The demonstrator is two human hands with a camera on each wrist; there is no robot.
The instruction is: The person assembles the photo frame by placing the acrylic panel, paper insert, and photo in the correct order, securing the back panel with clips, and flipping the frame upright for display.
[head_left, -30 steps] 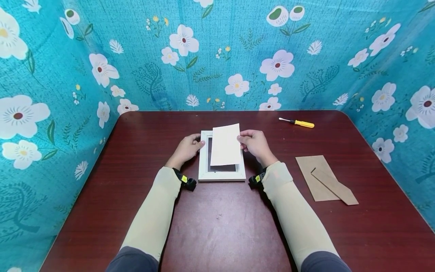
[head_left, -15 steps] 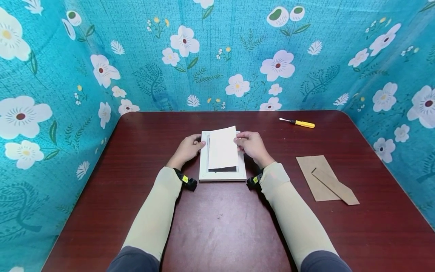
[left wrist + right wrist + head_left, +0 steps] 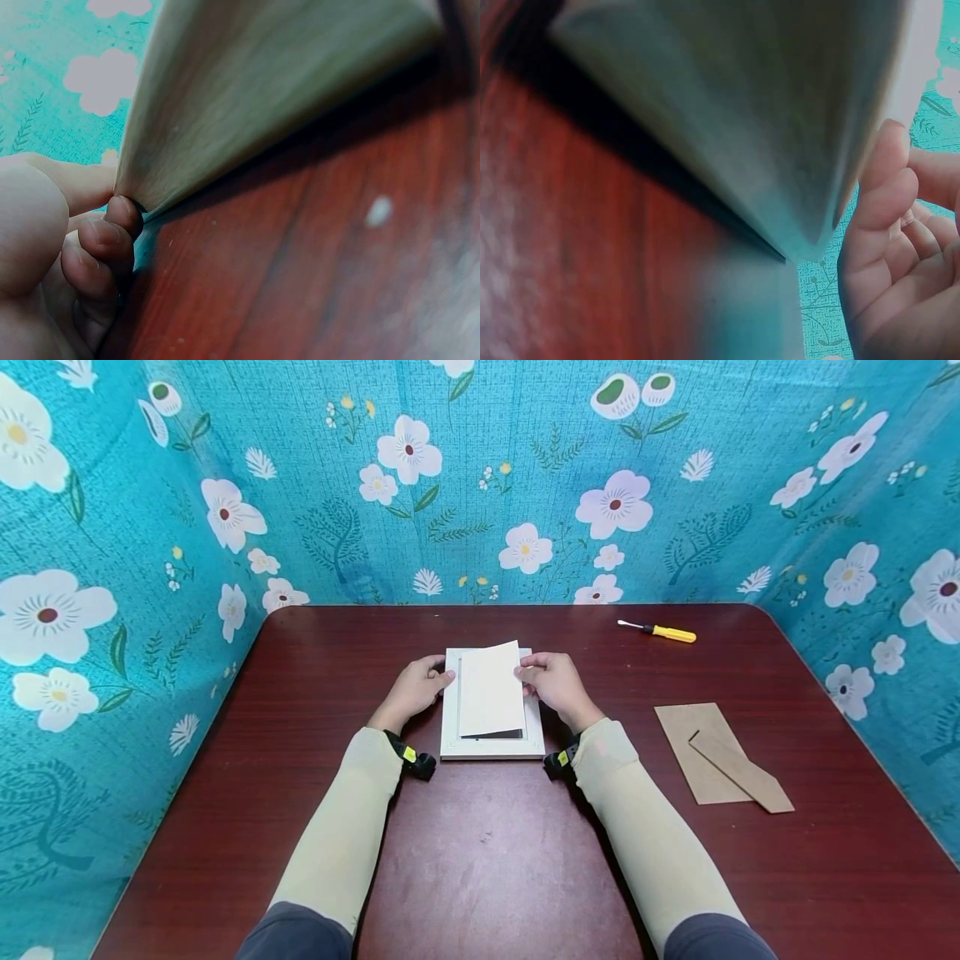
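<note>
Picture frame point(image 3: 492, 749), white and rectangular with a stepped inner border, lies on the dark red wood-grain table point(image 3: 483, 868), in front of the person and between the two hands. A plain cream-white sheet point(image 3: 491, 692) covers most of its opening, sitting slightly askew: its upper right corner pokes past the top rail, and a dark strip of the opening shows below its lower edge.

The left hand point(image 3: 417, 687) grips the frame's left rail, thumb on top and fingers bent at the outer side. The right hand point(image 3: 557, 683) pinches the sheet's right edge between thumb and fingers, hiding part of the right rail.

Well off to the right lies a brown backing board point(image 3: 692, 756), with a narrow stand leg point(image 3: 741, 770) resting slantwise across it and overhanging its lower right corner. Farther back is a yellow-handled screwdriver point(image 3: 663, 632). Blue floral cloth point(image 3: 465, 460) hangs behind the table and along both sides.
</note>
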